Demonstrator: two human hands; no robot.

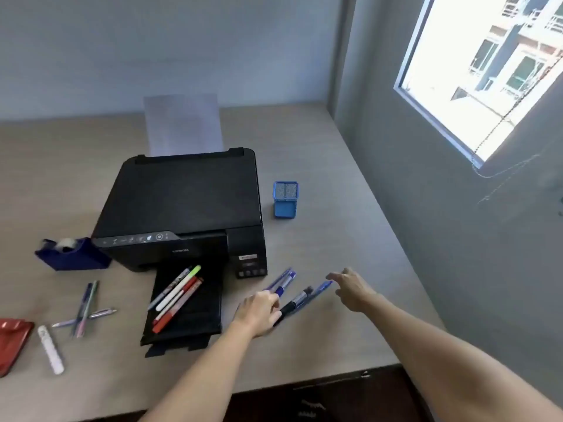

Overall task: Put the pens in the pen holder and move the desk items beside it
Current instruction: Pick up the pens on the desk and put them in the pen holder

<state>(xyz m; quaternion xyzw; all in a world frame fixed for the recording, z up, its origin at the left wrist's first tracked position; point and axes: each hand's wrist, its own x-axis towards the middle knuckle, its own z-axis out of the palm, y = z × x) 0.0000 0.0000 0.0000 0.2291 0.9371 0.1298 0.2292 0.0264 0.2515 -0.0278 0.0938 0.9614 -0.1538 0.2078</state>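
Observation:
A blue mesh pen holder (285, 199) stands empty on the desk, to the right of the printer. Two blue pens (285, 280), a black marker (297, 301) and another blue pen (320, 289) lie in front of it. My left hand (259, 312) lies over the near ends of these pens with its fingers curled; its grip is hidden. My right hand (350, 287) hovers with fingers apart, fingertips at the far blue pen's tip. Several markers (178, 296) lie on the printer's output tray. Three more pens (86, 309) lie crossed at the left.
A black printer (189, 202) with paper in its feeder fills the desk's middle. A blue tape dispenser (71, 254) stands at its left. A white tube (50, 348) and a red item (12, 342) lie near the left edge. A grey wall with a window bounds the right side.

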